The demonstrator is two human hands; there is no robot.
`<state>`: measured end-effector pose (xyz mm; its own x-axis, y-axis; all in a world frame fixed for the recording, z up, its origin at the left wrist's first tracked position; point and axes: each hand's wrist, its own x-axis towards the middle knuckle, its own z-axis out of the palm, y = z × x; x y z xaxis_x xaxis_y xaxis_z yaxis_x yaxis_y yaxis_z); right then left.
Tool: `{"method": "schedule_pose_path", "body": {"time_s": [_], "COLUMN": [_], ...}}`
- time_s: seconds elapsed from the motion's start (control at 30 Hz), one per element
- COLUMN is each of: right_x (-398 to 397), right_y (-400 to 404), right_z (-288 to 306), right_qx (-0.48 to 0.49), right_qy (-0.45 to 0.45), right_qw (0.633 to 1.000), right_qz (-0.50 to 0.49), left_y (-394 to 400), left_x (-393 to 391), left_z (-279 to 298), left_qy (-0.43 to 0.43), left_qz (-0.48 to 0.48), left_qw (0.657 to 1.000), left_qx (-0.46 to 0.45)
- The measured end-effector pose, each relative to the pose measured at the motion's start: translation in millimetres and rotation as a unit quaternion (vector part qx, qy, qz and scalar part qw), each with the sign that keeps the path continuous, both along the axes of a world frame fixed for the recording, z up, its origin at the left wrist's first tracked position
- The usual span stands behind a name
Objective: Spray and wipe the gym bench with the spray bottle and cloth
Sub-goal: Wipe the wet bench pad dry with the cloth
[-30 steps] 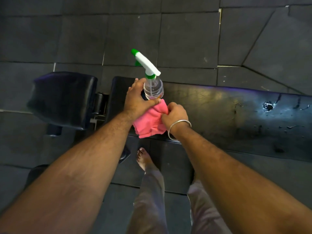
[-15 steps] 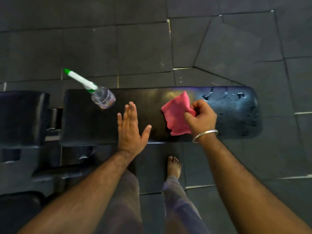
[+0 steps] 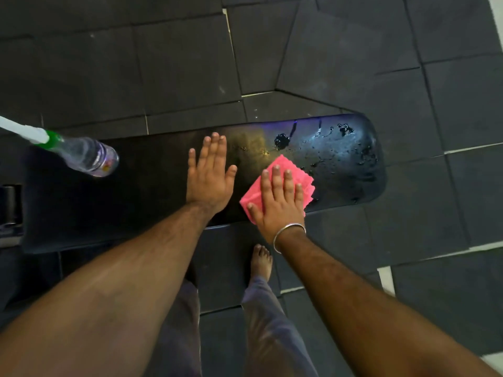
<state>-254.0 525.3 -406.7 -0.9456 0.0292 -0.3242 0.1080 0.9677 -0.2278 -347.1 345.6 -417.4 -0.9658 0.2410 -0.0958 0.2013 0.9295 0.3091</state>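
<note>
The right hand (image 3: 279,205) lies flat, fingers spread, pressing the folded pink cloth (image 3: 292,172) onto the wet black padded gym bench (image 3: 152,191). Just beside it, the left hand (image 3: 209,176) rests open and empty on the pad. The clear plastic spray bottle (image 3: 84,156) with green-and-white trigger head stands well left of both hands; its small label is unreadable.

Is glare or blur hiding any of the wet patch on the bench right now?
Head view: a light reflects off the bench beside the droplets, which still read clearly; the spray bottle at the frame edge looks stretched and slightly soft; the cloth is sharp.
</note>
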Motion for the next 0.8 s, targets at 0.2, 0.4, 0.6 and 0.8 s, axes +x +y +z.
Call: {"method": "schedule_pose_path", "body": {"time_s": [0.2, 0.4, 0.6, 0.8], "right_x": [-14, -26, -20, -57], "right_y": [40, 60, 11, 176], "right_z": [-35, -25, -19, -27], "right_qx": [0.031, 0.016, -0.022, -0.004], "right_qy": [0.074, 0.06, 0.062, 0.086], "right_qw": [0.996, 0.951, 0.951, 0.886], "right_qz": [-0.041, -0.304, -0.303, -0.455], "left_y": [-8, -4, -6, -5], "left_x": [4, 3, 2, 1], "left_z": [-20, -15, -21, -25], "left_qy": [-0.011, -0.029, -0.027, -0.025], "left_qz": [-0.022, -0.026, -0.025, -0.025], "left_qw": [0.997, 0.995, 0.995, 0.995], "left_qx": [-0.072, -0.089, -0.089, -0.098]}}
